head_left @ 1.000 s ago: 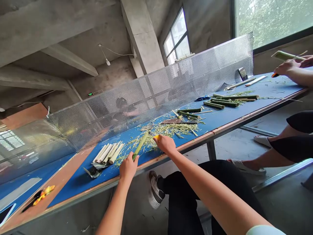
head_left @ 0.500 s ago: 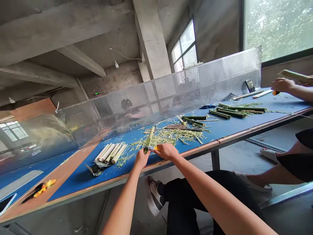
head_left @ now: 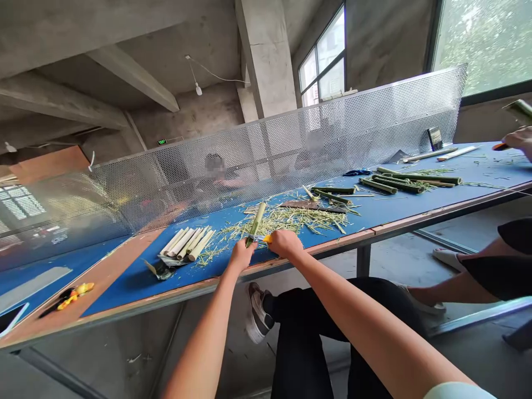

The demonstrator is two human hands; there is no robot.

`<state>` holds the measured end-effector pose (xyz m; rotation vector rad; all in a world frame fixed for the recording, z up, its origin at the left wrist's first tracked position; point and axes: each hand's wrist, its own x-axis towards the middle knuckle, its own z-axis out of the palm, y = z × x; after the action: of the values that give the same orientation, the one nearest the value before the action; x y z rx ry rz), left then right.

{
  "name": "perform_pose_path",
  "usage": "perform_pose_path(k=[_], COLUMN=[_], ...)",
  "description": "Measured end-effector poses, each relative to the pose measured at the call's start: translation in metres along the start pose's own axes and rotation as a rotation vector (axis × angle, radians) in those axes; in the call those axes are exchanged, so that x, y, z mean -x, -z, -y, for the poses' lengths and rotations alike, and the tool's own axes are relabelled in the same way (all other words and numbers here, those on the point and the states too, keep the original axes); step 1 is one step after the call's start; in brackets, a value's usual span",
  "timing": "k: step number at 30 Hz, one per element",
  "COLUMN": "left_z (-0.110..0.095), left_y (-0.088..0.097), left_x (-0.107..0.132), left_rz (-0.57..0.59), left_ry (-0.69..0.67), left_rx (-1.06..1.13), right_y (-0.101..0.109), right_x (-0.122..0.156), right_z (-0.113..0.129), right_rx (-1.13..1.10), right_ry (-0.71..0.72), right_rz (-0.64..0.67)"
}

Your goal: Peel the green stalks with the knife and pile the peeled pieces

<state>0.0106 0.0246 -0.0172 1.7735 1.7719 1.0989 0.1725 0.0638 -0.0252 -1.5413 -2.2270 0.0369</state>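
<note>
**Both grips clamped at the counter's front edge**

Left grip clamped around a green bamboo stalk, the stalk tilted up toward 12 o'clock above the blue top. Right grip just beside it at 3 o'clock, clamped on a yellow-handled knife, blade at the stalk's lower end. Both wrists close to the wooden front edge of the counter, with knees in black trousers below it. Heap of pale green shreds right against the hands at 12 to 1 o'clock, reaching toward a perforated metal screen along the far edge. Bundle of pale peeled strips near at 9 o'clock. Cut green bamboo pieces well apart at 2 o'clock. Farther along at 3 o'clock, a co-worker's hand beside an orange-handled knife.
</note>
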Motion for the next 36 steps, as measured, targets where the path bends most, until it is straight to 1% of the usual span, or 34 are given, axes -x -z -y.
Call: perform_pose_path(k=[4,8,12,14,17,19,21,23,25,28,30,32,36], left_z=[-0.011,-0.02,-0.017,-0.012,-0.009,-0.011,-0.016,-0.02,-0.021,-0.017,-0.014,-0.013,-0.02], left_y=[0.001,0.004,0.012,0.017,0.02,0.017,0.012,0.006,0.003,0.004,0.006,0.008,0.01], left_x=[0.005,0.012,0.021,0.025,0.025,0.022,0.017,0.014,0.014,0.02,0.027,0.032,0.033], left_rz=[0.062,0.107,0.137,0.14,0.081,0.045,0.05,0.078,0.076,0.043,0.032,0.032,0.047], left_ry=[0.089,0.153,0.188,0.194,0.154,0.139,0.152,0.165,0.158,0.137,0.144,0.164,0.151], left_rx=[0.099,0.148,0.098,0.043,-0.043,-0.068,-0.039,0.026,0.052,-0.043,-0.094,-0.088,-0.062], right_y=[0.004,0.006,0.007,0.007,0.007,0.007,0.008,0.008,0.008,0.007,0.007,0.007,0.007], right_x=[0.003,0.002,-0.004,-0.005,-0.003,-0.001,0.001,0.002,0.001,-0.002,-0.002,-0.001,0.002], right_z=[0.001,0.001,-0.004,-0.006,-0.007,-0.006,-0.005,-0.004,-0.004,-0.005,-0.006,-0.007,-0.006], right_rx=[0.017,0.001,-0.068,-0.083,-0.07,-0.045,-0.019,-0.012,-0.019,-0.046,-0.054,-0.045,-0.026], right_ry=[-0.031,-0.036,-0.128,-0.142,-0.104,-0.042,0.046,0.103,0.091,-0.025,-0.054,-0.012,0.097], right_rz=[0.024,0.038,-0.003,-0.025,-0.021,-0.007,0.004,0.012,0.005,0.004,-0.011,-0.021,0.03])
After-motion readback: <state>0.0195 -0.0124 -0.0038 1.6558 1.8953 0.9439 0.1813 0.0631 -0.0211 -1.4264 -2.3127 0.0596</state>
